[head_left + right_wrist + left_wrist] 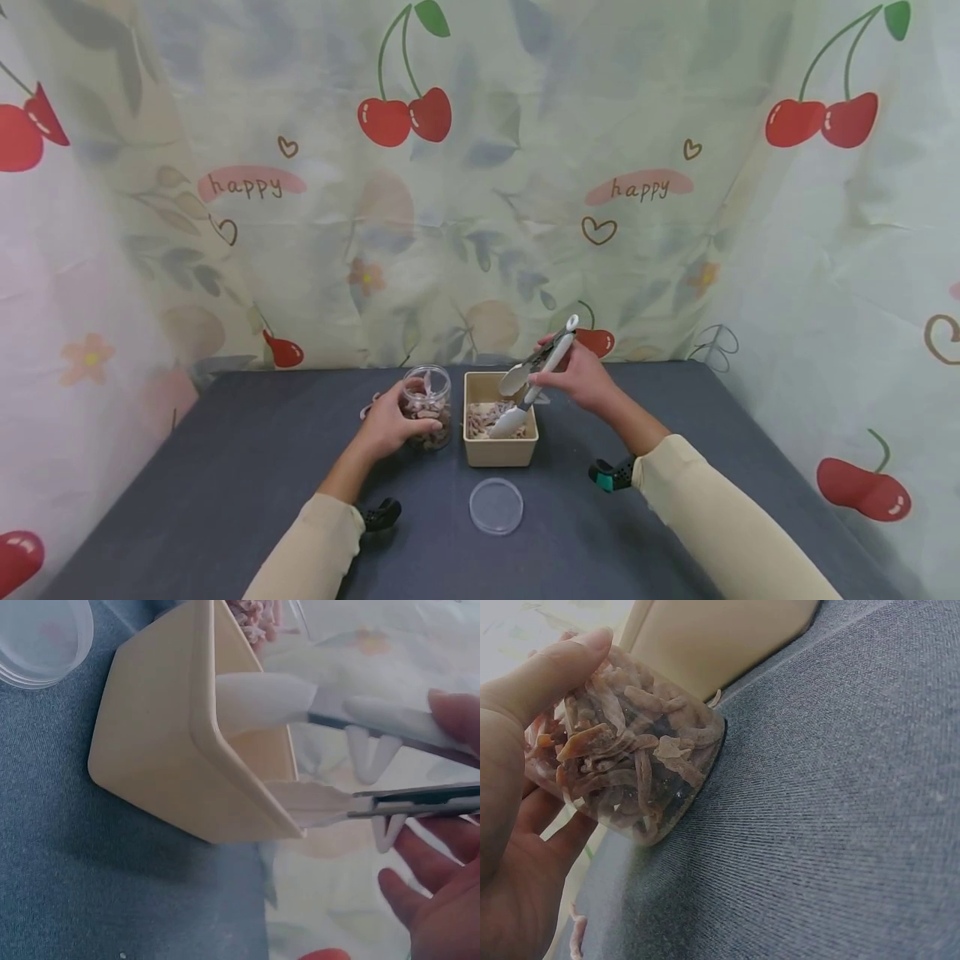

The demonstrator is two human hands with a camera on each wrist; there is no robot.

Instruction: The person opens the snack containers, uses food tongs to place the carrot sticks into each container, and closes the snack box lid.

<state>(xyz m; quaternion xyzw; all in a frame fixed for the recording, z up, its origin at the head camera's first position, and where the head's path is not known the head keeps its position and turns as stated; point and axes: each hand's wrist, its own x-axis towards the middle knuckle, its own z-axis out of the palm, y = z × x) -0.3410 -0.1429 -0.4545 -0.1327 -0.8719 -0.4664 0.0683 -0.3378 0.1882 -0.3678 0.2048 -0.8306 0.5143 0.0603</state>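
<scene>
My left hand grips a clear jar that stands on the table, left of a beige bin. Brownish-pink dried strips fill much of the jar, as the left wrist view shows. With my right hand I hold a pair of tongs, grey-handled with pale scoop-shaped ends. The tongs' ends are spread apart and reach down into the beige bin. More strips lie on the bin's floor. Whether the tongs touch any strip is hard to tell.
A round clear lid lies flat in front of the bin. A few loose strips lie on the dark table by the jar, one strip showing in the left wrist view. A patterned curtain hangs behind.
</scene>
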